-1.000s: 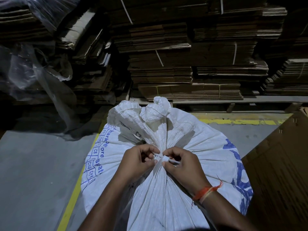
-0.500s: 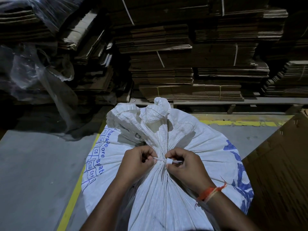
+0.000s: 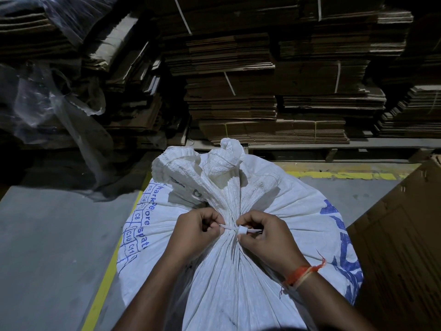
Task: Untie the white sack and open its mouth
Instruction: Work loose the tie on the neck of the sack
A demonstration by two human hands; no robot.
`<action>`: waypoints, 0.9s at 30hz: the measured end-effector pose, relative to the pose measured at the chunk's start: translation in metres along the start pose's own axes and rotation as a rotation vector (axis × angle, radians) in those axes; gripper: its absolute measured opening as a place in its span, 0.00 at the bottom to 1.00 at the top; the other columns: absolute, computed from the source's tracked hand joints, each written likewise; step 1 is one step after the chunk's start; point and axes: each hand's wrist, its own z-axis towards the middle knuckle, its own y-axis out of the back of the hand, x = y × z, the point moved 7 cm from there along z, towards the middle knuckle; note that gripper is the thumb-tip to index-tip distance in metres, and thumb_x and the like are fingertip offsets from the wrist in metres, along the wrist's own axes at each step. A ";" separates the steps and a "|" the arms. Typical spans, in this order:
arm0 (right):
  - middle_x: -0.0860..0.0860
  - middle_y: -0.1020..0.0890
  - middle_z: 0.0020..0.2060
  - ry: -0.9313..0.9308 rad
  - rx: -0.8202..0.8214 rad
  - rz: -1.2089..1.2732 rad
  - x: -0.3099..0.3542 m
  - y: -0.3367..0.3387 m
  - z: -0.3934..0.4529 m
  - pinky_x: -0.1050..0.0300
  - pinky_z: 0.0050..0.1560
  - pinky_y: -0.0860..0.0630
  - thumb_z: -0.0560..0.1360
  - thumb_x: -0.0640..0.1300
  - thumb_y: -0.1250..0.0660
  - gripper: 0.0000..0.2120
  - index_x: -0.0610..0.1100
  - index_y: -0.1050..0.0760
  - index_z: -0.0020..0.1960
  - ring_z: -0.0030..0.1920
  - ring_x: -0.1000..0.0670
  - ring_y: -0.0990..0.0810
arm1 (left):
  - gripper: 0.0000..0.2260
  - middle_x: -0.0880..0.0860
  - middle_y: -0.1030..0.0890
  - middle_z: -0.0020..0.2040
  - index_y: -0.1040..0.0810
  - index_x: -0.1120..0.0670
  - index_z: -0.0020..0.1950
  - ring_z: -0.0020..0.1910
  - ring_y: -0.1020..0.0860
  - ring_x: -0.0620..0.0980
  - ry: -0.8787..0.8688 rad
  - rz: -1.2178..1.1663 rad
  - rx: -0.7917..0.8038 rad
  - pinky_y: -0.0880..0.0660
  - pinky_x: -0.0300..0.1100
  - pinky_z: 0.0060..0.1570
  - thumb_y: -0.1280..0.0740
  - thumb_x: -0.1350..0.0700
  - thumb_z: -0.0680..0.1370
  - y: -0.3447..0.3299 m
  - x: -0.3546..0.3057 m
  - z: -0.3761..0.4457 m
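Sack neck still tied, both hands on the fastener

Stacks of flattened cardboard (image 3: 274,96) fill the space behind the white sack (image 3: 238,271), which is the landmark for everything else. Grey floor (image 3: 47,247) lies to the sack's left, crossed by a yellow line (image 3: 105,278) that runs just beside its left flank. A brown cardboard sheet (image 3: 401,247) leans near the sack's right side, and loose clear plastic (image 3: 59,111) hangs behind and to its left.

The sack stands upright and full in the middle foreground, printed in blue, its fabric gathered into tight pleats toward a neck. Above the neck the bunched mouth (image 3: 214,168) flares out, still closed.

Around that neck runs a thin white tie (image 3: 230,228), seemingly a strap with a small locking head (image 3: 241,231) on its right.

The left hand (image 3: 198,232) is curled closed, pinching the tie's left end, probably to hold it taut. The right hand (image 3: 265,240) is closed on the head and the tail beyond it, likely so the lock can be worked loose. An orange thread band (image 3: 303,273) circles the right wrist.

By my judgement the untying is only starting; the mouth cannot open until the tie lets go.
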 end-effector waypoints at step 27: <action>0.53 0.25 0.29 -0.051 -0.007 -0.149 -0.015 0.052 -0.014 0.60 0.37 0.30 0.64 0.36 0.30 0.13 0.50 0.16 0.45 0.31 0.56 0.29 | 0.24 0.45 0.15 0.48 0.14 0.44 0.49 0.43 0.17 0.39 -0.059 0.151 -0.380 0.23 0.36 0.44 0.38 0.72 0.75 0.048 -0.012 -0.016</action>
